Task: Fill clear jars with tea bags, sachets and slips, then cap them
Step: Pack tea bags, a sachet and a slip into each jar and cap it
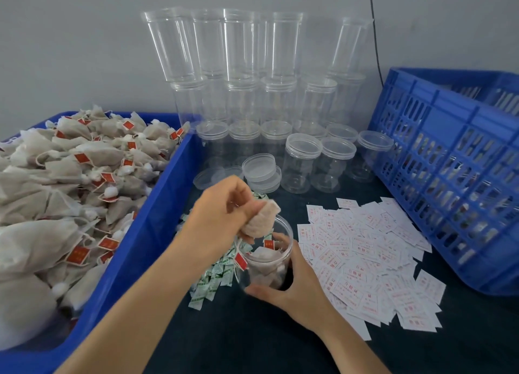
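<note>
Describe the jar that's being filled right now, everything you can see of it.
The jar is clear, plastic-looking, round and wide-mouthed, with no lid on. It is over the dark table, between green sachets and white slips. The right hand grips its side, thumb in front. Several tea bags lie inside; one red tag hangs over the rim. The left hand holds another tea bag just above its mouth.
</note>
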A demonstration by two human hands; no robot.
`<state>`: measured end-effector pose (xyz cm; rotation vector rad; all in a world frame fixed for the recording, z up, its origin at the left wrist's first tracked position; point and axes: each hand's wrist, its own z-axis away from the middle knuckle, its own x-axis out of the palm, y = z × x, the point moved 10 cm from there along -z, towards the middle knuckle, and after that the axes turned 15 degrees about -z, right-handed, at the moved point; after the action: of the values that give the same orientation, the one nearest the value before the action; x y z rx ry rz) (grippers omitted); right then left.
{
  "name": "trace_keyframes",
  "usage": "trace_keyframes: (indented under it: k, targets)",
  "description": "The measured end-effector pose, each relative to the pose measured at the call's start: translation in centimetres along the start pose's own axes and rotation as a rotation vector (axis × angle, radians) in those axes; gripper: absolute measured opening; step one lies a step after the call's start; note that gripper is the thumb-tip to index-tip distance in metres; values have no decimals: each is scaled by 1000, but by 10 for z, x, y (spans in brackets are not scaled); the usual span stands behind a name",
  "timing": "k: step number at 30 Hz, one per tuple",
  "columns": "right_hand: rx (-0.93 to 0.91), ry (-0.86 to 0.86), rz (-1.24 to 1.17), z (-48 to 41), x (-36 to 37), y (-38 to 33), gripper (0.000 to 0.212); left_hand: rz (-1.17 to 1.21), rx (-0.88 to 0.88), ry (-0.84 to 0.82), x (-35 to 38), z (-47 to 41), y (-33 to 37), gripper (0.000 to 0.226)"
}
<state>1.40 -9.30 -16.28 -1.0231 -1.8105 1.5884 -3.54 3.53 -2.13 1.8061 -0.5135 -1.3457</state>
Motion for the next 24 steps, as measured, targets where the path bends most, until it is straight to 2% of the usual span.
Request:
trace_keyframes:
  k: [3, 5, 7, 9, 11, 12, 15, 16, 19, 21, 24]
  targets:
    - [-5, -2, 2, 0, -1, 0, 80, -180, 23, -67, 11, 1, -4, 18]
    - [1, -11, -1, 0, 0, 2, 85, -232, 42, -23, -1, 1, -6, 24]
    - [11, -21, -13, 0, 1, 5, 90, -297, 84, 139, -33, 1, -5, 19]
    - [13, -25, -17, 0, 2, 7, 89, -509, 134, 354, -77, 0, -10, 14]
    - [16, -25, -10, -1, 2, 6, 85, -772, 80, 484, -117, -8, -41, 13]
    - [16, -23, -7, -1, 2, 6, 84, -867, 3, 485, -134, -15, -69, 10]
    - [14, -25, -11, -1, 2, 6, 90, -1086, -268, 212, -156, -27, -159, 9]
    - [17, -31, -16, -1, 2, 7, 92, -1180, -302, 108, -154, -25, -180, 13]
    - [18, -42, -24, -1, 3, 7, 92, -1577, -217, -161, -133, -19, -211, 19]
    - [18, -44, -28, -1, 3, 7, 92, -1621, -194, -153, -131, -17, -215, 13]
    - [19, -42, -34, -1, 3, 7, 93, -1503, -180, -38, -134, -15, -200, 16]
